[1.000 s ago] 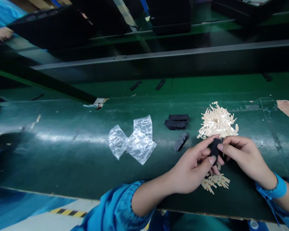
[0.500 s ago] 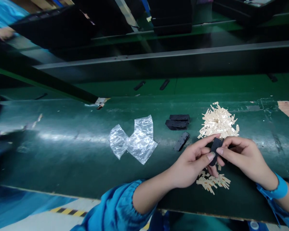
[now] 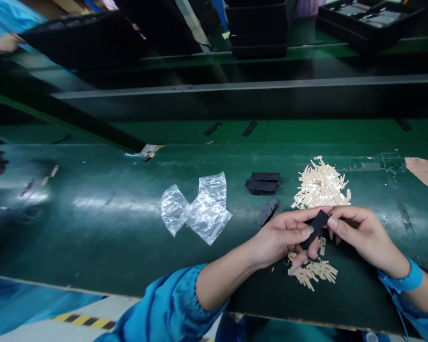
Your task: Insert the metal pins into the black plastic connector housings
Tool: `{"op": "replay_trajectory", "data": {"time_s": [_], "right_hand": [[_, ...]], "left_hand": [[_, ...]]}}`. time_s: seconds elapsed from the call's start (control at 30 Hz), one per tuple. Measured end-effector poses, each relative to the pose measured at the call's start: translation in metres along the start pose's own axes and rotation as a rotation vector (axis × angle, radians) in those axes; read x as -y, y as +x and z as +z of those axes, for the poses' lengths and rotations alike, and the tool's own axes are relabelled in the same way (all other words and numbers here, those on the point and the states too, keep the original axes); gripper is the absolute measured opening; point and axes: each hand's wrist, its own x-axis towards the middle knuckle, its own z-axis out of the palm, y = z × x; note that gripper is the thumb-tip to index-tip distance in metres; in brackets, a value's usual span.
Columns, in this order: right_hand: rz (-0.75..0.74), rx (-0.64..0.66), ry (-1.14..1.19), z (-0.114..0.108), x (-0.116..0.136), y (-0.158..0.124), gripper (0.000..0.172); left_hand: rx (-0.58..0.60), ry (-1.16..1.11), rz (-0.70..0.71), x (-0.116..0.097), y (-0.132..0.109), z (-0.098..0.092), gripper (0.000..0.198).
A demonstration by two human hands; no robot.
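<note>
Both hands meet over the green work surface [image 3: 92, 228] at the right. My left hand [image 3: 283, 235] pinches a small flat black plastic piece [image 3: 316, 228] between thumb and fingers. My right hand [image 3: 360, 232] pinches the same piece at its upper end. Below the hands lies a small heap of cream strips [image 3: 314, 271]. A larger pile of cream strips [image 3: 321, 184] sits just beyond the hands. Left of it are two stacked black pieces [image 3: 263, 183] and one loose black piece [image 3: 268, 211].
A crumpled clear plastic bag [image 3: 196, 209] lies mid-table. Behind runs a green conveyor with loose black parts [image 3: 249, 128]. Black trays [image 3: 367, 19] stand at the back. Another person's hand [image 3: 2, 43] shows at the far top left. A tan patch [image 3: 423, 171] marks the right edge.
The black piece has tilted from nearly upright to slanting, and both hands have shifted slightly lower. The camera view has tipped a little upward.
</note>
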Motion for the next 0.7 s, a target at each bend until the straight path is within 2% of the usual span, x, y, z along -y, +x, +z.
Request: {"op": "replay_trajectory", "data": {"time_s": [0.13, 0.23, 0.53, 0.7], "right_hand": [[-0.045, -0.131, 0.032, -0.0028, -0.0007, -0.0022, 0.02], [-0.06, -0.157, 0.047, -0.0018, 0.0022, -0.0031, 0.014], [-0.014, -0.138, 0.047, 0.0, 0.0084, -0.0019, 0.025], [-0.011, -0.121, 0.05, -0.0012, 0.0037, -0.0021, 0.026]], "left_hand": [[0.004, 0.005, 0.029, -0.0019, -0.0008, 0.0008, 0.061], [-0.003, 0.026, 0.017, -0.0026, -0.0007, 0.001, 0.057], [-0.004, 0.014, -0.035, -0.0037, 0.0004, 0.0036, 0.045], [-0.003, -0.032, -0.045, -0.0056, 0.0003, 0.0056, 0.047]]}}
